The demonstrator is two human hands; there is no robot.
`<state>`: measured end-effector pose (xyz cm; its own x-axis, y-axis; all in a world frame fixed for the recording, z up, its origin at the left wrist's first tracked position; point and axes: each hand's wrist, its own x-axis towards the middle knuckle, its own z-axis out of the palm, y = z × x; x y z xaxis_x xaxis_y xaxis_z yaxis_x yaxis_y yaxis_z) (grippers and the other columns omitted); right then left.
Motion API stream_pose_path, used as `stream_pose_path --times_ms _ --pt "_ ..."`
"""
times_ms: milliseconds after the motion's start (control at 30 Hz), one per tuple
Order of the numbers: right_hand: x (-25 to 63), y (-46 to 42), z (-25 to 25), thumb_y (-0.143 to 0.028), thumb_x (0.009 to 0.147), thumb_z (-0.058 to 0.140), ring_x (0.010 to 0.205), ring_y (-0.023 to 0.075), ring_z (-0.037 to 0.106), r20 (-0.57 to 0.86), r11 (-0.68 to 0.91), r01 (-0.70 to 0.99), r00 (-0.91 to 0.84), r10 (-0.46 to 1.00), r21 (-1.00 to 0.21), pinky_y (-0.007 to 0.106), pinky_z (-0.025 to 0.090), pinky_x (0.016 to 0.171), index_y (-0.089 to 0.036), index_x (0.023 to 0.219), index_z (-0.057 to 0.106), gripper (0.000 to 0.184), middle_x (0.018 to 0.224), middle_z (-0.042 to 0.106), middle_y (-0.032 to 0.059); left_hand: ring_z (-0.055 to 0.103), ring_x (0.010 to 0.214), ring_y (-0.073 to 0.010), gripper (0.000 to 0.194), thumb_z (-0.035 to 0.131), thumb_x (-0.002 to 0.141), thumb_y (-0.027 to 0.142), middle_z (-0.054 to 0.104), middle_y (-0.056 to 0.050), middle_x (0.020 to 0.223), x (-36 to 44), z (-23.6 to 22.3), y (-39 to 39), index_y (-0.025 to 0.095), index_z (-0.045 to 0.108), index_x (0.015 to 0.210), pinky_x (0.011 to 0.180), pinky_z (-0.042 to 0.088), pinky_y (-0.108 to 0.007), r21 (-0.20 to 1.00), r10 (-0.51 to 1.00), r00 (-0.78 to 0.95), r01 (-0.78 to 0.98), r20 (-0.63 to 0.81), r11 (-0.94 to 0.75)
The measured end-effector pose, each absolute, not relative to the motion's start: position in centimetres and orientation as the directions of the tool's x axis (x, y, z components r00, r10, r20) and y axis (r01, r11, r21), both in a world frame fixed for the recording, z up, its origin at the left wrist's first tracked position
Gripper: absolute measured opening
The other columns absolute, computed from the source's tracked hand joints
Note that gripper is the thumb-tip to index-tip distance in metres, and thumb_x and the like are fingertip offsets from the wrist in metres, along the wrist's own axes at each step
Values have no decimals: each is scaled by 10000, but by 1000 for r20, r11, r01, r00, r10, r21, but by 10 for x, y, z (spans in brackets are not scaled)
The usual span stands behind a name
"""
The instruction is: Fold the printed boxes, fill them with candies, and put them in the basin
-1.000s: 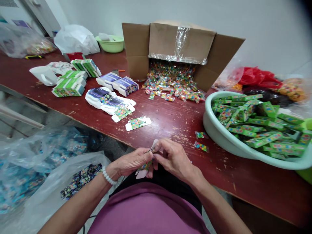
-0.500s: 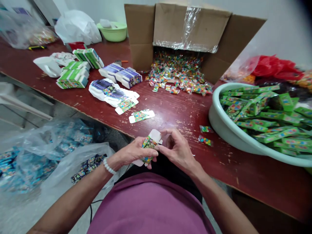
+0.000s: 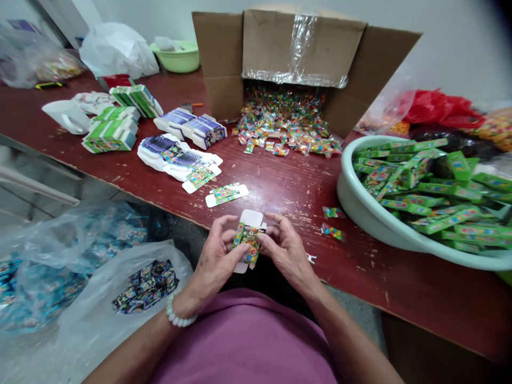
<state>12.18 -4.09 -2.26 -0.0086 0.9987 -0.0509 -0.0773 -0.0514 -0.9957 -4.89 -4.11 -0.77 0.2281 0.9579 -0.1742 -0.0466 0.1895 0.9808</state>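
Note:
A small green candy box (image 3: pixel 250 246) with white end flaps sticking out is held upright in front of my body. My left hand (image 3: pixel 221 250) grips it from the left, thumb across its printed front. On its right edge, near the top flaps, the thumb and fingers of my right hand (image 3: pixel 286 246) are closed. Two flattened boxes, a green carton (image 3: pixel 227 194) and another green carton (image 3: pixel 201 176), lie on the table just beyond my hands. To the right rest two small candy packets, one wrapped candy packet (image 3: pixel 333 231) nearer me.
A pale basin (image 3: pixel 348 205) full of green boxes stands at the right. Wrapped candies (image 3: pixel 288 136) spill from an open cardboard box (image 3: pixel 224 90). Stacks of green boxes (image 3: pixel 112 130) and purple boxes (image 3: pixel 204 130) sit at the left. Below, plastic bags hold dark packets (image 3: pixel 148 288).
The box has turned more upright and faces me. My left hand has shifted its hold, with its fingers now behind the box's left side. The view has tilted slightly.

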Motion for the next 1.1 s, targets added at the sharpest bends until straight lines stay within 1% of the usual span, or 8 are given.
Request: stream_pose_path --times_ms 67,200,467,600,667,800,900,1100 --pt "114 -44 -23 -310 828 732 798 160 664 -61 -51 -206 42 997 -977 271 534 711 -277 1246 534 464 904 711 -14 721 903 -188 675 726 851 263 722 -61 1124 -44 -6 -45 274 346 1409 763 588 -293 973 966 208 -138 -154 185" --pt "103 -49 -24 -323 824 742 910 159 663 -32 5 -334 105 994 -943 281 532 833 -253 1098 644 299 999 717 10 686 1054 -188 515 711 862 237 664 -78 1294 -40 -6 -46 258 486 1325 837 571 -267 966 971 202 -199 -124 165" --pt "118 -38 -24 -447 758 802 684 128 596 -233 -240 -300 -60 971 -923 272 504 687 -176 792 721 285 769 678 2 638 735 -116 277 698 890 354 705 -3 906 -46 -16 -43 214 601 1108 641 517 -202 916 923 281 -228 -262 329" --pt "123 -29 -20 -385 650 882 649 118 596 -231 -243 -343 -75 970 -908 237 483 612 -220 943 708 379 746 671 -33 645 838 -133 231 656 922 375 706 -12 975 -46 -18 -41 206 638 1079 738 523 -224 963 942 265 -115 -207 244" --pt "125 -26 -20 -368 688 858 666 122 601 -166 -186 -280 -92 982 -942 237 480 616 -227 967 716 343 759 679 -25 651 904 -140 223 681 906 351 706 -18 1024 -46 -18 -39 202 634 1066 797 523 -230 978 957 241 -90 -161 187" --pt "127 -26 -23 -326 797 773 703 136 600 29 28 -40 -42 999 -999 250 470 632 -200 791 750 128 779 679 16 687 792 -139 505 789 815 325 709 24 943 -44 -14 -35 270 463 1197 720 553 -246 937 960 186 -241 -211 253" --pt "127 -28 -23 -317 837 741 689 142 606 113 113 15 -4 994 -993 255 476 610 -221 827 756 97 780 661 15 699 674 -165 556 707 863 489 704 0 878 -43 -10 -34 266 434 1293 594 552 -256 840 860 354 -271 -367 470" --pt "127 -27 -14 -400 940 620 561 94 622 13 -2 -63 -235 972 -998 262 524 578 -208 841 692 228 1037 735 43 643 495 -141 631 433 947 660 673 -34 758 -40 -9 -32 229 489 1404 462 492 -222 739 744 480 -253 -465 625"
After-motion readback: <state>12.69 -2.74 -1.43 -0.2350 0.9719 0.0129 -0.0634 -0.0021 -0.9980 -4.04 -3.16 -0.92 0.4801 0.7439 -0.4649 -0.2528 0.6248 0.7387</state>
